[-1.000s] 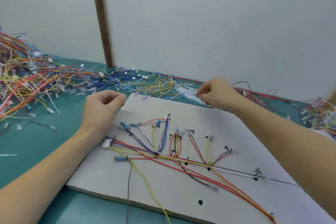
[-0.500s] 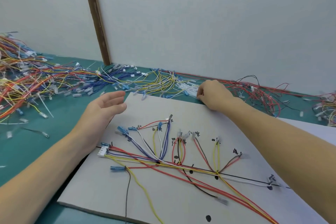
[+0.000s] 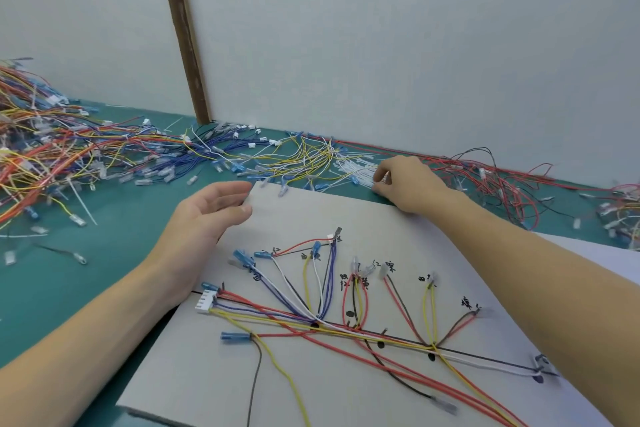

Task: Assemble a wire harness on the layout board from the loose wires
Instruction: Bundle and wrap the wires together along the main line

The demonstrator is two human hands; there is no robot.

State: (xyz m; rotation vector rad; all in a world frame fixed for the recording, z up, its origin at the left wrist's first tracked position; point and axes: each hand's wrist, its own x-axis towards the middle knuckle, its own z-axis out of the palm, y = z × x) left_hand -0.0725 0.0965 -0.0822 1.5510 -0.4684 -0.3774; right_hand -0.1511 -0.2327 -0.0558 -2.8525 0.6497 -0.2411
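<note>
I have one view only, from the head camera: it looks forward and down, close over the board (image 3: 346, 218), with the green counter (image 3: 104, 236) beyond and the white wall (image 3: 381, 45) filling the top half.

Right hand (image 3: 403, 184) pinches white wires (image 3: 356, 168) beyond the layout board (image 3: 363, 218) — left hand (image 3: 207, 215) relaxed.

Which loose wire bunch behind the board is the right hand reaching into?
The white wires just past the board's far edge: the right hand touches them; the yellow bunch lies further left.
</note>
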